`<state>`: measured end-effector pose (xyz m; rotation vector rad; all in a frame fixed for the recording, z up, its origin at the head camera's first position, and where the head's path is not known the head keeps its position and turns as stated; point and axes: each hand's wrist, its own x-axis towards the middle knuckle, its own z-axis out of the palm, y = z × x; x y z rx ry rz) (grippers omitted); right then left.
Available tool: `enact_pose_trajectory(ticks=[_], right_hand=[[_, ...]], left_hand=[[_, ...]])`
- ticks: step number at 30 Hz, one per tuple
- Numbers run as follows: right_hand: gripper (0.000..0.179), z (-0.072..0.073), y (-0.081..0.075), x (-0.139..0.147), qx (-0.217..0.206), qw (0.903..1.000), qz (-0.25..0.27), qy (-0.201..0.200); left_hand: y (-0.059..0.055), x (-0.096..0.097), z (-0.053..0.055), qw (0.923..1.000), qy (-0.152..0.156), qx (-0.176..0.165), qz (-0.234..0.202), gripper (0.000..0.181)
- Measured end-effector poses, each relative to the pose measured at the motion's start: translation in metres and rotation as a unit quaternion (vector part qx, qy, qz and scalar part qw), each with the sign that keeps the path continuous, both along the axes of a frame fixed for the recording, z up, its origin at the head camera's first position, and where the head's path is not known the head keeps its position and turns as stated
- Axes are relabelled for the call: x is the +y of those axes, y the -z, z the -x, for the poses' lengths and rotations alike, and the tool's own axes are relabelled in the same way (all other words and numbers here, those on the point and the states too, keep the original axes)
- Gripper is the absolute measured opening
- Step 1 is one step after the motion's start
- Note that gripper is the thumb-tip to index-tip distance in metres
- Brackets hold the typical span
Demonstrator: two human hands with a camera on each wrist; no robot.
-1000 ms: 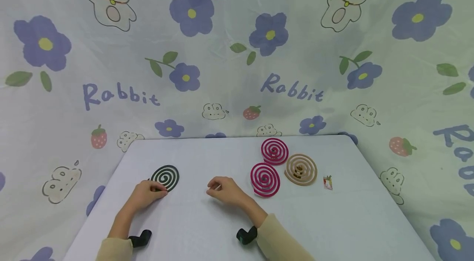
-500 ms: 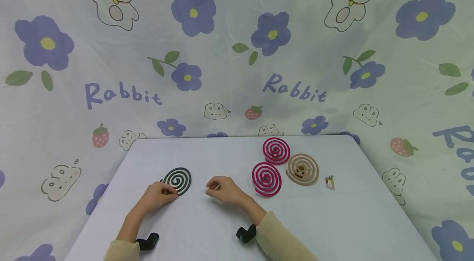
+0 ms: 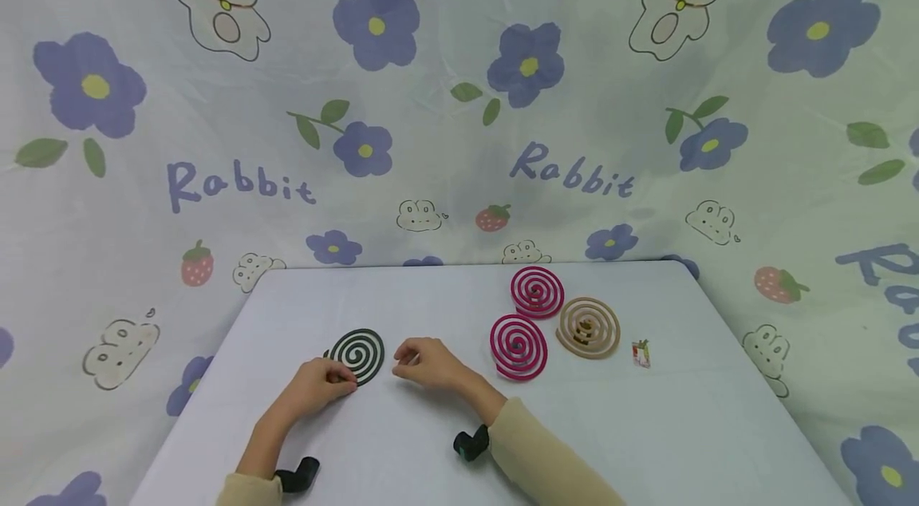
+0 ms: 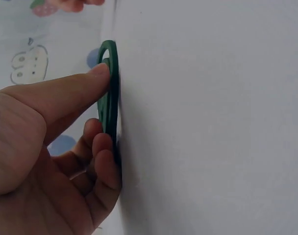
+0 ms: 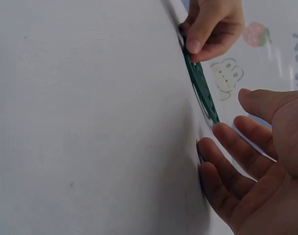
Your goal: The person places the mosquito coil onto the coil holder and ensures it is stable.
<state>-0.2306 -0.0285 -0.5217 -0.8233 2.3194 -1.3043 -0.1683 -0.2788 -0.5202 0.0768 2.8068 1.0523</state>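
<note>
A dark green mosquito coil lies at the left of the white table. My left hand pinches its near left edge, thumb over the coil, fingers curled at its rim in the left wrist view. Just right of the coil, my right hand hovers low with relaxed fingers and holds nothing. In the right wrist view, the coil's green edge shows nearly side-on, its end close to my right fingertips.
Two magenta coils and a tan coil with brown marks at its centre lie close together right of the middle. A small colourful picture tag is further right. A curtain printed with rabbits and flowers hangs behind the white table.
My left hand has slid the green coil rightward and slightly nearer across the table, closing the gap to my right hand. The right hand has barely shifted left; the other coils stay in place.
</note>
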Motion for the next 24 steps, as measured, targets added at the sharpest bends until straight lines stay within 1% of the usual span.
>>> enact_pose_trajectory(ticks=[3, 5, 9, 11, 14, 17, 19, 21, 24], right_hand=[[0.02, 0.003, 0.0, -0.003, 0.005, 0.9999, -0.008, -0.003], [0.02, 0.005, -0.001, -0.007, 0.009, 0.9999, -0.014, -0.002], [0.02, 0.008, 0.002, -0.017, 0.019, 0.9995, -0.024, 0.001], [0.019, 0.009, 0.005, -0.023, 0.031, 0.9991, -0.03, 0.006], [0.02, 0.009, 0.009, -0.03, 0.052, 0.9972, -0.049, 0.022], [0.023, 0.007, 0.009, -0.034, 0.065, 0.9938, -0.072, 0.055], [0.028, 0.006, 0.009, -0.037, 0.074, 0.9905, -0.088, 0.075], [0.035, 0.006, 0.01, -0.04, 0.081, 0.9866, -0.105, 0.095], [0.046, 0.005, 0.014, -0.046, 0.09, 0.9814, -0.129, 0.11]], left_hand=[[0.0, -0.002, 0.0, 1.0, -0.002, 0.0, -0.005, 0.006], [0.0, -0.005, 0.001, 0.9998, -0.011, 0.005, -0.014, 0.005], [-0.002, -0.011, -0.001, 0.9984, -0.046, 0.026, -0.021, 0.004], [-0.003, -0.013, -0.003, 0.997, -0.066, 0.036, -0.019, 0.008], [-0.002, -0.016, -0.004, 0.9948, -0.09, 0.046, -0.015, 0.021], [0.0, -0.016, -0.003, 0.9928, -0.108, 0.052, -0.004, 0.04], [0.002, -0.016, -0.002, 0.9914, -0.121, 0.05, 0.007, 0.05], [0.004, -0.017, -0.001, 0.9909, -0.124, 0.047, 0.02, 0.058], [0.006, -0.019, 0.0, 0.9909, -0.126, 0.034, 0.032, 0.067]])
